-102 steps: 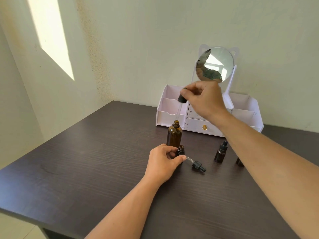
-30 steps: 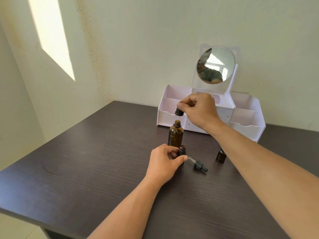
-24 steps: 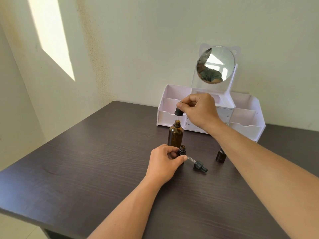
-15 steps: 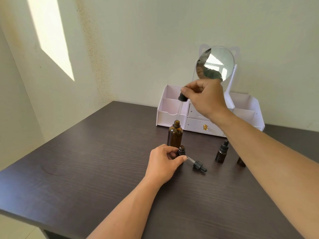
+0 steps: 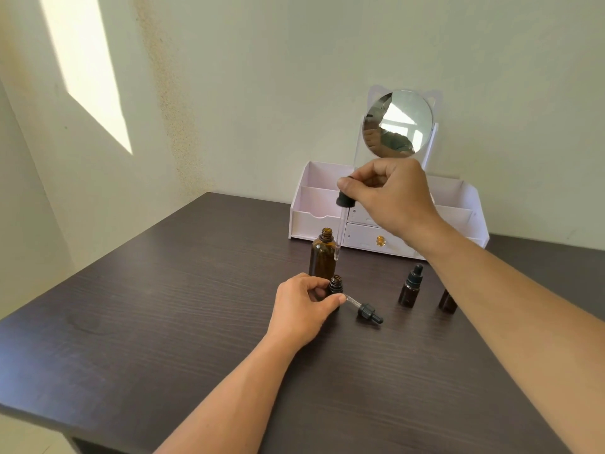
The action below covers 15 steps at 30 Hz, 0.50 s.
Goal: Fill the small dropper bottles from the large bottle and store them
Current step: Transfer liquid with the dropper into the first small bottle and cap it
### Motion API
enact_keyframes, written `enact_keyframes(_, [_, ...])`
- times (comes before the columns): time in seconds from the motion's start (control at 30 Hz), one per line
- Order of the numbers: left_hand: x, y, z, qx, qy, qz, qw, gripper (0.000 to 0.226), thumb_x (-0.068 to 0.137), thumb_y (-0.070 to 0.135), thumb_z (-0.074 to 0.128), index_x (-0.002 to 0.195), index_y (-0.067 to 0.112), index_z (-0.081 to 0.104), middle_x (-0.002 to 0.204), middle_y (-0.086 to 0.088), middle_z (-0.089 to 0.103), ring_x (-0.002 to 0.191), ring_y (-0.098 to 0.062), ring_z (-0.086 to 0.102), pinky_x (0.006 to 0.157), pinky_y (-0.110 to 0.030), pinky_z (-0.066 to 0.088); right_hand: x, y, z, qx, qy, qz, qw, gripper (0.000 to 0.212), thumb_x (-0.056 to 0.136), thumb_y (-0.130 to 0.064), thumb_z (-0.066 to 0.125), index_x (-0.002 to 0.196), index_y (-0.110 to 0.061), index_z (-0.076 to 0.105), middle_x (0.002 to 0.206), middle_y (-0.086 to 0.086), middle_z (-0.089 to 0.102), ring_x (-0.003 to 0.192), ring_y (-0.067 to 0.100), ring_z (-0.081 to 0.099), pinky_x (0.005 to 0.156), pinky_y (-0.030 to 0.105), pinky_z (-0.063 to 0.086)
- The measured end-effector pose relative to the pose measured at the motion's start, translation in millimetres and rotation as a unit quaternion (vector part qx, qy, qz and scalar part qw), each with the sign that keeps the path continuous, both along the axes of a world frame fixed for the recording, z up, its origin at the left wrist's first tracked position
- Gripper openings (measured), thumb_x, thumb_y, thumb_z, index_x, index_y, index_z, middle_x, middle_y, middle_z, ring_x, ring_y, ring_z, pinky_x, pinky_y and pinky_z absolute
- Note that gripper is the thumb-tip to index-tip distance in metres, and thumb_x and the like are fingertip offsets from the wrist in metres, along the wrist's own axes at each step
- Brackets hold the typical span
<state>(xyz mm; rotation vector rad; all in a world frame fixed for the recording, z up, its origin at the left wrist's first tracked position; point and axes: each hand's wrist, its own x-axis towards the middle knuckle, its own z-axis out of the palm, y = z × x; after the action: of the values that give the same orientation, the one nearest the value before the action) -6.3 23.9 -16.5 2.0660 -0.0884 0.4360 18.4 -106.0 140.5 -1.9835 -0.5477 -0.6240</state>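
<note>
The large amber bottle (image 5: 322, 259) stands uncapped at the table's middle. My right hand (image 5: 391, 196) pinches the black bulb of a long glass dropper (image 5: 341, 224); its tip hangs just right of the large bottle's neck, outside it. My left hand (image 5: 302, 308) grips a small open dropper bottle (image 5: 336, 285) standing in front of the large one. That small bottle's own dropper cap (image 5: 368, 312) lies on the table beside it. A capped small bottle (image 5: 410, 287) stands to the right, and another small bottle (image 5: 447, 302) is partly hidden behind my right forearm.
A white organizer (image 5: 330, 209) with open compartments, a drawer with a gold knob (image 5: 380, 240) and a round mirror (image 5: 397, 123) stands at the back against the wall. The dark wooden table (image 5: 131, 316) has its front edge close to me.
My right hand has lifted the long dropper out of the large bottle and shifted it slightly right and toward me. My left hand and the small bottle have stayed put.
</note>
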Motion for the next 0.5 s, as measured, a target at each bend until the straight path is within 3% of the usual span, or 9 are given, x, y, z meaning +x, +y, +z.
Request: enact_keyframes(0.5, [1, 0, -2, -0.003, -0.003, 0.004, 1.0, 0.04, 0.077, 0.036, 0.079, 0.112, 0.017, 0.072, 0.085, 0.006, 0.062, 0.069, -0.004, 0.054, 0.064, -0.013, 0.043, 3, -3, -33, -0.039, 0.016, -0.025, 0.999, 0.007, 0.08, -0.017, 0.075, 0.076, -0.011, 0.073, 0.066, -0.01, 0.066, 0.054, -0.009, 0.06, 0.056, 0.006, 0.047])
